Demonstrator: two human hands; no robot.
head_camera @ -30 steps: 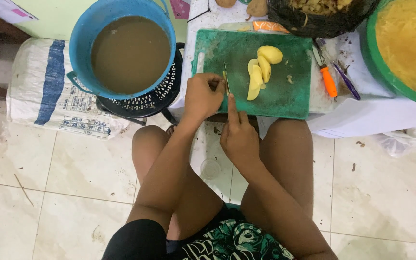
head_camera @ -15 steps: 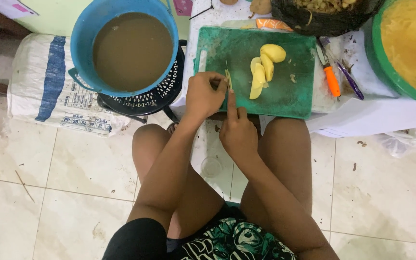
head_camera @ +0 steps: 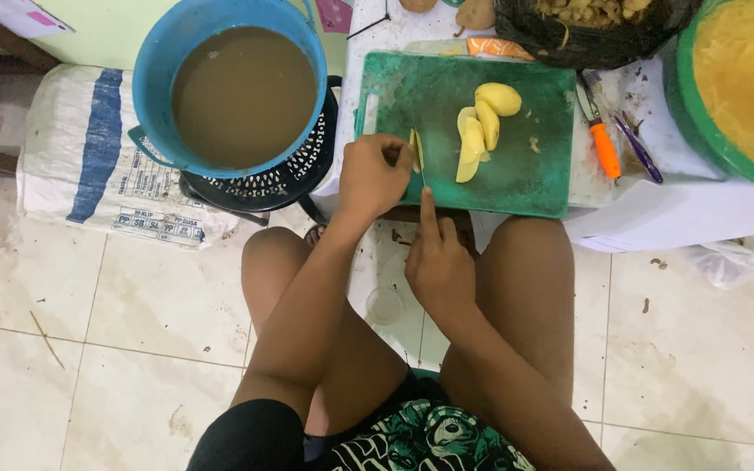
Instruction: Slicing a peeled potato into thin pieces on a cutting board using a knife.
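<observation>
A green cutting board (head_camera: 517, 179) lies on a low white table. Near its left edge my left hand (head_camera: 370, 177) pinches a thin yellow potato slice (head_camera: 414, 150). Just below it, my right hand (head_camera: 436, 262) grips a knife (head_camera: 421, 170), the index finger stretched along the blade, which stands edge-on beside the slice. Several peeled potato pieces (head_camera: 480, 126) lie in a pile at the middle of the board, to the right of both hands.
A blue bucket (head_camera: 154, 96) of brown water sits on a black stand at the left. An orange-handled peeler (head_camera: 605, 148) and a purple tool (head_camera: 637, 150) lie right of the board. A green basin (head_camera: 687, 105) of yellow shreds and a black bag (head_camera: 569, 45) of peelings stand behind.
My right hand has drawn back toward me by a little with the knife. The left hand stays on the slice, and the view has shifted slightly.
</observation>
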